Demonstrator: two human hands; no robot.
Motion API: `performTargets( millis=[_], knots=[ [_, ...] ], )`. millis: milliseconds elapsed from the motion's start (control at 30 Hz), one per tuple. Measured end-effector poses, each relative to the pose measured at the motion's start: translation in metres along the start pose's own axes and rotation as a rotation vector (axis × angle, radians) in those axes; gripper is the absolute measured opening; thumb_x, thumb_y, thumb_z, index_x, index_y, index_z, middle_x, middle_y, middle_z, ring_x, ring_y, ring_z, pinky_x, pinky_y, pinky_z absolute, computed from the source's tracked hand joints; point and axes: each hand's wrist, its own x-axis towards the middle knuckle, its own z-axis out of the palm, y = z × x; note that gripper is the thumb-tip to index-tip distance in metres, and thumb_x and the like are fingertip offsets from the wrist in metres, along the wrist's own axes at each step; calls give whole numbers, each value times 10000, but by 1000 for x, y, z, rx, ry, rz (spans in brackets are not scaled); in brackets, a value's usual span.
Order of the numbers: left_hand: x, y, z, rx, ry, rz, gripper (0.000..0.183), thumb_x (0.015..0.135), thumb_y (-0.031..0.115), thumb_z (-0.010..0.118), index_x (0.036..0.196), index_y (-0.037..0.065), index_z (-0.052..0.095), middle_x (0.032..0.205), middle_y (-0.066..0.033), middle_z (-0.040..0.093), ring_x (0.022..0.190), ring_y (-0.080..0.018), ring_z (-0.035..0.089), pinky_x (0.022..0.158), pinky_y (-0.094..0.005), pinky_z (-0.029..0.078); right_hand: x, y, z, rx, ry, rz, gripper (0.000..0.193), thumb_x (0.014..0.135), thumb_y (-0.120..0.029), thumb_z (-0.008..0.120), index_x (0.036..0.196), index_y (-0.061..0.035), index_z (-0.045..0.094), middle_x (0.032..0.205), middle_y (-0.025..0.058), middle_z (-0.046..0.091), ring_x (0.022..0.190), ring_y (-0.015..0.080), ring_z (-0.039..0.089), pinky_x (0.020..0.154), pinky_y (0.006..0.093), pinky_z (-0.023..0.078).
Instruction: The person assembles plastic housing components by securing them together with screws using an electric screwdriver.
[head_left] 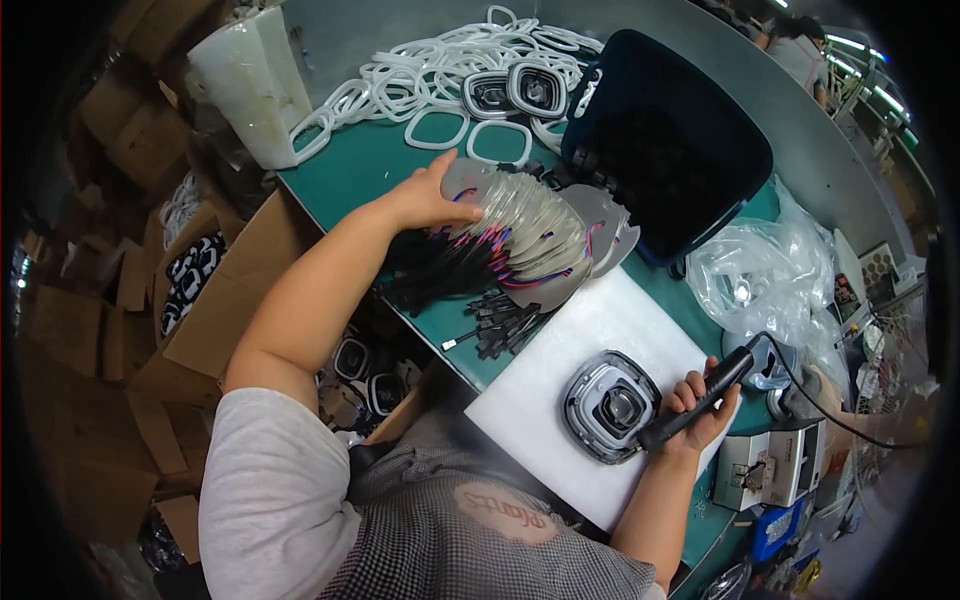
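My left hand [432,197] is at the left end of a long row of translucent plastic discs [535,215] with red, blue and black wires. Its thumb and forefinger are around the edge of the end disc [464,178]; the other fingers are mostly hidden. In my right hand [692,412] is a black corded electric screwdriver [708,392], its tip low against the near right edge of a grey and black rounded-square housing [585,393]. The housing lies on a white foam block [533,392], with a darker square opening in its middle.
White ring frames [435,128] pile up at the back beside two black-and-grey housings [537,90]. A dark blue bin [655,60] is tilted behind the discs. Clear plastic bags [750,265] lie right. Black cable connectors [500,325] sit near the foam. Cardboard boxes [240,290] stand left.
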Motion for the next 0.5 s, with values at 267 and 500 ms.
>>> performTargets(
  millis=[267,500],
  knots=[
    [-18,38,-4,-93,485,529,1070,637,345,810,1499,109,222,1497,-208,287,1396,-363,278,1129,-430,285,-20,-17,-8,18,-127,-49,564,937,-506,505,1319,-92,493,760,16,436,586,130,424,531,283,403],
    [-72,84,-37,-325,556,904,1022,702,300,803,1511,93,213,1515,-153,315,1392,-283,325,1073,-427,329,-49,-37,47,-170,-419,-372,682,913,-486,583,1417,-74,375,825,41,462,656,149,473,597,318,433]
  ],
)
